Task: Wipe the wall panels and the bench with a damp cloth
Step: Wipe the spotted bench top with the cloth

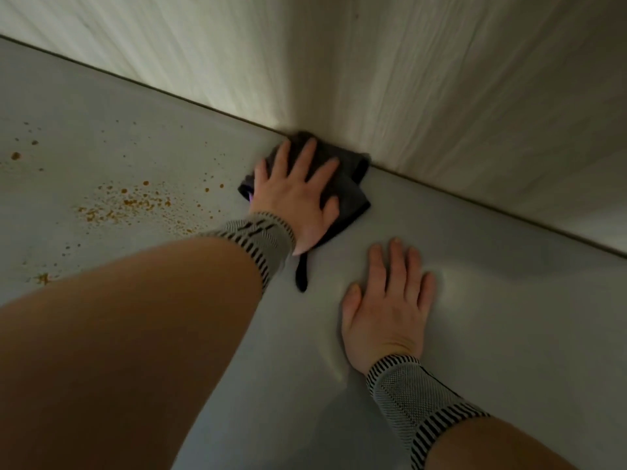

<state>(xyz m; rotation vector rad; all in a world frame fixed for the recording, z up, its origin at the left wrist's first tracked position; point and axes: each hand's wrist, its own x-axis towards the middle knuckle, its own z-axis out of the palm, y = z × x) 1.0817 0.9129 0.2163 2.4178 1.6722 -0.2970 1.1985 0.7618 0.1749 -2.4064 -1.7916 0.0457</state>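
Dark grey folded cloth [349,195] pinned flat under spread left-hand fingers [314,154], jammed against pale wood-grain wall panel [441,96]; no readable labels.

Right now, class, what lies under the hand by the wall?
Under the left hand lies a dark cloth, pressed flat onto the grey bench where it meets the wall panel. The bench surface beneath the cloth is covered, so any marks there cannot be seen.

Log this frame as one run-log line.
left hand: presses cloth at wall panel seam | right hand: flat on bench | orange specks: unwiped
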